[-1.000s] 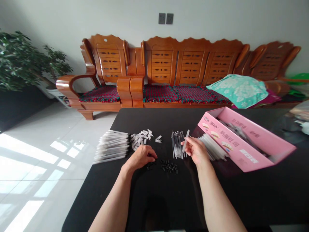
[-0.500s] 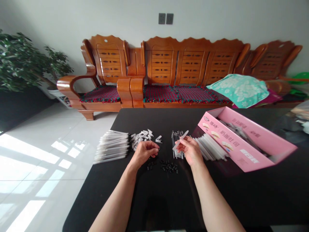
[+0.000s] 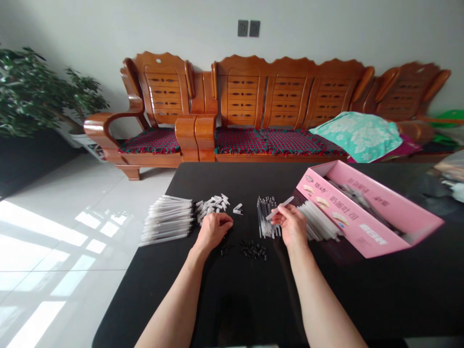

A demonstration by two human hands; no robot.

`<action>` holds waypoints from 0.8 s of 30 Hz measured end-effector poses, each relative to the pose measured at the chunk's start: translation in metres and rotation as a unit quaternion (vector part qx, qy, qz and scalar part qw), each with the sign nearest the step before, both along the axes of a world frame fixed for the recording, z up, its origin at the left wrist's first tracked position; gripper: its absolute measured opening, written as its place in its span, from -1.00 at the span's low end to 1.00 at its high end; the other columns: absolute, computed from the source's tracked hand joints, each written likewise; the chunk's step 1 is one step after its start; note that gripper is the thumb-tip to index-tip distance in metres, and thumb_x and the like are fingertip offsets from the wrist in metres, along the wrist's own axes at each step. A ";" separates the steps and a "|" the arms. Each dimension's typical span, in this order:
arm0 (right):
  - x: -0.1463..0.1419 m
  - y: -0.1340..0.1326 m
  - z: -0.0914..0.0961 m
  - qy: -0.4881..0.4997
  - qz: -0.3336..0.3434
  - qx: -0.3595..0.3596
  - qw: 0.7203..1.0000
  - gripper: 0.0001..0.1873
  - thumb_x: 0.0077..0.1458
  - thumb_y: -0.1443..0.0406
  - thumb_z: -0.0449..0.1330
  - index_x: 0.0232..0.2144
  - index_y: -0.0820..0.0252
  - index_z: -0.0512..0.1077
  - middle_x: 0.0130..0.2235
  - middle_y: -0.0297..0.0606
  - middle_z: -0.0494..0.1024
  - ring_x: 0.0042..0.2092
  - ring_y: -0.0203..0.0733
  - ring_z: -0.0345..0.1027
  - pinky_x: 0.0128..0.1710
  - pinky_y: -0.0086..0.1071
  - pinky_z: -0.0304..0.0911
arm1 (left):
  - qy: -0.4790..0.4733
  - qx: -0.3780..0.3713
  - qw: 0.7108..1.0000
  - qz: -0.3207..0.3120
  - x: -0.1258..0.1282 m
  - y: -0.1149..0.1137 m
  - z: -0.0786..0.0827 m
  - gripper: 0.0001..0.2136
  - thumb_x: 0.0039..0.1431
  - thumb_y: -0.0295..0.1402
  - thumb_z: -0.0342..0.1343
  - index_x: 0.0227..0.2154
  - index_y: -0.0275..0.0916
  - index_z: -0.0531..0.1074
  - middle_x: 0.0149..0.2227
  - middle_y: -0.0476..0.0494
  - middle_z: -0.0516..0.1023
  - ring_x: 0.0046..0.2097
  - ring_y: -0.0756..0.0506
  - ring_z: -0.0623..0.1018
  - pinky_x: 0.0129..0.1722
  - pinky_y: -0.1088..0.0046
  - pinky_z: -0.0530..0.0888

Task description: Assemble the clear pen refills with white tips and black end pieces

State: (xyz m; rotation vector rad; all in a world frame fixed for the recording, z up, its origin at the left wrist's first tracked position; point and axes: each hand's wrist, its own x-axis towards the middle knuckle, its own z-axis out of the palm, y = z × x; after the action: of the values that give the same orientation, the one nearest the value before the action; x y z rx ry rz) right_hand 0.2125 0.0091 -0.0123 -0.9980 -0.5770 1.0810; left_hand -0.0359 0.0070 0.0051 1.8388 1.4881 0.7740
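- Now your right hand [image 3: 293, 224] pinches one slim translucent plastic tube [image 3: 281, 207], shifted toward three o'clock.
- Your left hand [image 3: 215, 231], fingers narrow, slid toward nine; can't tell contents.
- One pink oblong box [image 3: 351, 223]: two o'clock.

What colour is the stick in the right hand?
The stick looks cloudy white; the head view shows it best.

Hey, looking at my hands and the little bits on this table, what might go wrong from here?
Your left hand is beside the loose white pieces; a brush might scatter them.

The small black pieces lie loose on a black table, so a stray one may be hard to spot.

Your right hand holds a white tube near the thin rods and might nudge them.
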 end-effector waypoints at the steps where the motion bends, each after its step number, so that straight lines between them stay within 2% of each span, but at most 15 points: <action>1: 0.001 0.000 0.000 0.003 -0.007 0.000 1.000 -0.67 -0.24 0.26 0.45 -0.44 0.24 0.41 -0.54 -0.23 0.62 -0.62 -0.22 0.47 -0.70 -0.49 0.36 | 0.004 -0.002 1.000 -0.003 0.000 -0.001 0.001 -0.86 0.08 -0.38 0.14 -0.40 -0.22 0.62 -0.61 0.01 0.52 -0.52 -0.02 0.50 -0.45 0.51 0.35; 7: 0.002 0.001 -0.002 0.000 -0.009 0.000 1.000 -0.66 -0.22 0.24 0.45 -0.43 0.24 0.41 -0.54 -0.25 0.62 -0.62 -0.23 0.47 -0.69 -0.50 0.36 | -0.007 -0.011 1.000 -0.011 0.004 -0.003 0.001 -0.85 0.09 -0.38 0.14 -0.38 -0.22 0.62 -0.64 0.02 0.49 -0.53 -0.03 0.49 -0.46 0.51 0.33; 18: 0.003 0.001 -0.002 0.023 -0.012 -0.007 1.000 -0.67 -0.25 0.28 0.45 -0.43 0.25 0.42 -0.54 -0.23 0.62 -0.61 -0.22 0.47 -0.67 -0.46 0.40 | 0.001 0.008 1.000 -0.013 0.006 -0.001 -0.003 -0.85 0.04 -0.44 0.16 -0.35 -0.19 0.62 -0.54 0.00 0.56 -0.45 -0.04 0.53 -0.38 0.48 0.38; 24: 0.002 0.001 -0.003 0.012 -0.010 -0.006 1.000 -0.68 -0.24 0.28 0.45 -0.43 0.25 0.42 -0.53 -0.22 0.62 -0.61 -0.22 0.47 -0.68 -0.47 0.38 | -0.017 -0.006 1.000 -0.004 0.006 -0.002 -0.001 -0.86 0.06 -0.44 0.16 -0.35 -0.22 0.60 -0.57 0.02 0.54 -0.52 -0.02 0.51 -0.43 0.50 0.37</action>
State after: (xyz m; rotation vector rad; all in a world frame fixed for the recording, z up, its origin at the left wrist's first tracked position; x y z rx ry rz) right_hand 0.2150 0.0102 -0.0151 -0.9978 -0.5410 1.0782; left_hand -0.0296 0.0050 0.0036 1.8122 1.4610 0.7861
